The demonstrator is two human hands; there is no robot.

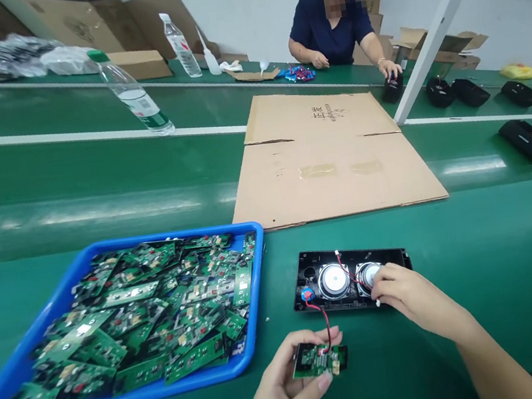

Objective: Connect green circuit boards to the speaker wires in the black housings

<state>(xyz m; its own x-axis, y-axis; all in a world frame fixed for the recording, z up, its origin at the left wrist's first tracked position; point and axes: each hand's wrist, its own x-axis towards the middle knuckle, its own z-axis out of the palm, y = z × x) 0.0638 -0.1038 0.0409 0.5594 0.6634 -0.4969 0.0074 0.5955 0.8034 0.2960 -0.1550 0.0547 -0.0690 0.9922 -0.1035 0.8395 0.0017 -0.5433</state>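
The left hand [286, 391] pinches a small green board [319, 360] between thumb and fingers, low at the front of the green table [502, 259]. The board sits at the fingertips, tilted a little, just in front of the black speaker housing [351, 277]. A red wire [323, 320] runs from the board up to a blue part at the housing's left end.

The right hand [405, 295] rests on the right end of the housing, fingers curled over the right one of 2 round speakers [333, 280]; something small and white shows at its fingertips, but what it grips cannot be told. The housing lies flat, between the 2 hands.

To the left, a blue tray [252, 280] is heaped with green boards. Beyond the housing lies flat cardboard [330, 164]. A bottle [135, 95] stands on the belt further back. Across the belt a person [333, 25] sits, one hand on a black unit.
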